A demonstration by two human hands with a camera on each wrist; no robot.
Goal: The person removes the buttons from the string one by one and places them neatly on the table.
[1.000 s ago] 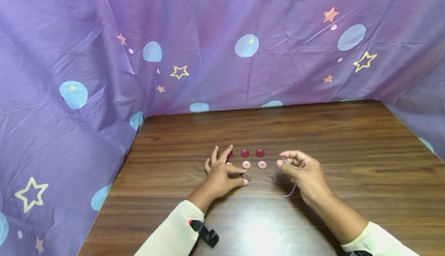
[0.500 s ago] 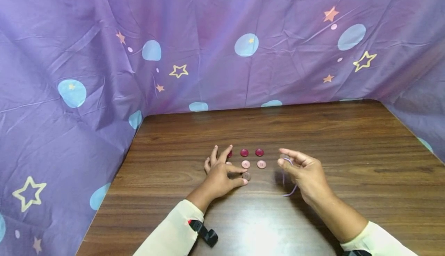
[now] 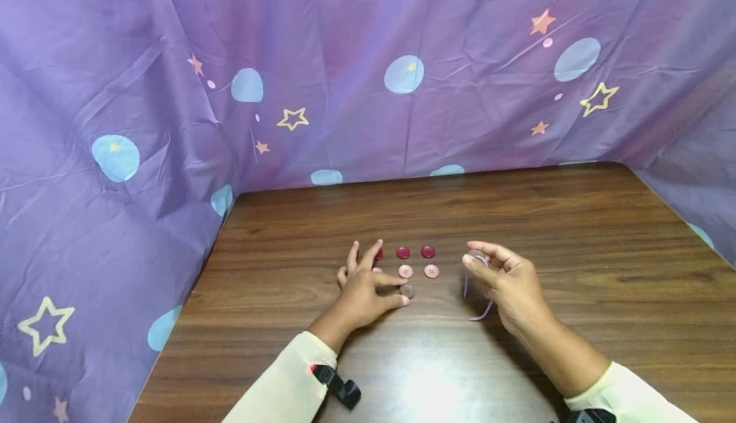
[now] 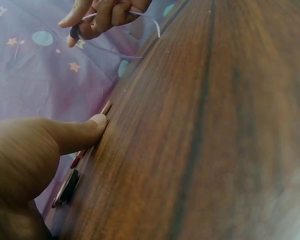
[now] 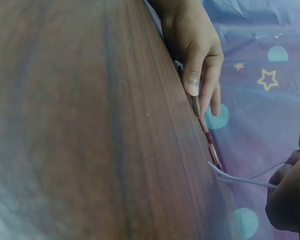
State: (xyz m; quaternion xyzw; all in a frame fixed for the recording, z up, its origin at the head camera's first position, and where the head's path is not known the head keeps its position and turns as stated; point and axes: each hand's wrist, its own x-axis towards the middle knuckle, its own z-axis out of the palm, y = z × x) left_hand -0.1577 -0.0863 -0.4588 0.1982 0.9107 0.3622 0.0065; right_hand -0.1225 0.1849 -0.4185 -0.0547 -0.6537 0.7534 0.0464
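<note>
My left hand (image 3: 362, 295) rests on the table, its thumb and index finger pinching the edges of a brown button (image 3: 407, 291) that lies flat. Above the wood, my right hand (image 3: 508, 279) holds a purple cord (image 3: 483, 313) whose ends dangle below the fingers. A small dark disc (image 4: 75, 32), seemingly a button, shows between the right thumb and index finger in the left wrist view. Two pink buttons (image 3: 431, 271) and two dark red buttons (image 3: 403, 252) form rows just beyond the brown one. The left fingers partly cover another pink button and another dark red button (image 3: 379, 255).
The wooden table (image 3: 287, 218) ends at a purple curtain (image 3: 345, 103) printed with stars and blue spots, behind and at the left. Black straps (image 3: 339, 384) sit on both wrists. Light glares off the near part of the tabletop.
The right hand has shifted slightly right and up, and the cord hangs more plainly below its fingers. The left hand stays at the brown button.
</note>
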